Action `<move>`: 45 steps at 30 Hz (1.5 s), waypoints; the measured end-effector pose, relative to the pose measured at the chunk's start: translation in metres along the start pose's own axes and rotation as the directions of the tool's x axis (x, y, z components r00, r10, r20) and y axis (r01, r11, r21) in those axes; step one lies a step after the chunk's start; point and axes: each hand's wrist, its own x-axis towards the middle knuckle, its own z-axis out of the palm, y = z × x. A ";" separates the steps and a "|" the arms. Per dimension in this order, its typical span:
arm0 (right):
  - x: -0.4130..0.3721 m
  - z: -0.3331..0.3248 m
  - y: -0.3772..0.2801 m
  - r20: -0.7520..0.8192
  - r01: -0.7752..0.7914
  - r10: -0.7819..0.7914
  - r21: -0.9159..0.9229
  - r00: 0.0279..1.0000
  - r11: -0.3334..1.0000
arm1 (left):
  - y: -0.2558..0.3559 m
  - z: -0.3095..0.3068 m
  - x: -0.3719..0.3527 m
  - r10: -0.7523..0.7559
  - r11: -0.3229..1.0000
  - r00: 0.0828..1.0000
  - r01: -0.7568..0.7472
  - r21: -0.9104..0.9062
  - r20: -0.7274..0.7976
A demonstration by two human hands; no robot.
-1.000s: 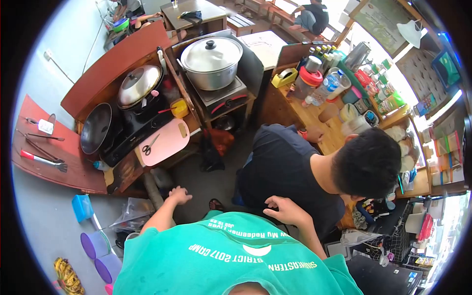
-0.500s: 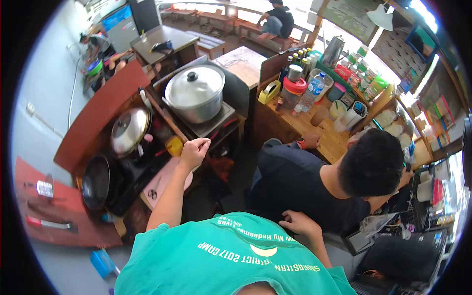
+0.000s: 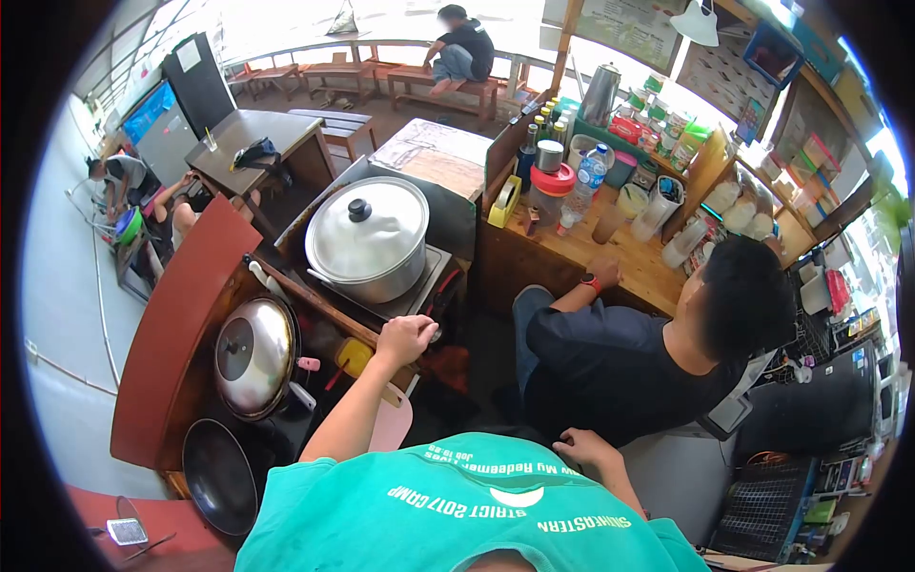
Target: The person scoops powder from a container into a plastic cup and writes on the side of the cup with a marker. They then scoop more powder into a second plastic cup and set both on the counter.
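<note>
Left hand (image 3: 408,339), curled, near the front of a stove (image 3: 436,275) bearing a large, lidded silver pot (image 3: 367,243); right hand (image 3: 585,448) low, beside a dark-shirted person (image 3: 615,372) whose own hand (image 3: 604,271) rests on a wooden counter (image 3: 640,262).

We cannot tell whether the left hand (image 3: 407,339) touches the stove (image 3: 426,286) just beyond it. Below that hand, forearm (image 3: 348,410) and shirt (image 3: 448,505) hide much of the pink board (image 3: 393,422) from us; far right, we see a green blur (image 3: 891,210).
</note>
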 end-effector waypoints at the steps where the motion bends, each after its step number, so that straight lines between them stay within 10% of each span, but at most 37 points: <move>1: 0.003 0.007 0.006 0.001 -0.002 0.002 -0.005 1.000 1.000 | 0.001 0.001 -0.001 -0.004 1.000 1.000 0.004 -0.004 -0.002; 6: 0.027 0.047 0.043 0.062 -0.106 0.091 0.336 0.994 0.936 | -0.004 0.000 -0.003 -0.044 0.993 0.999 0.043 0.111 0.007; 11: 0.084 0.101 0.114 -0.023 0.159 -0.160 0.327 0.987 0.932 | -0.004 -0.006 -0.002 -0.035 0.989 0.998 0.027 0.144 0.059; 45: 0.140 0.132 0.132 -0.101 0.010 0.016 0.250 0.995 0.968 | 0.002 -0.010 0.000 -0.066 0.957 0.978 0.007 0.288 0.197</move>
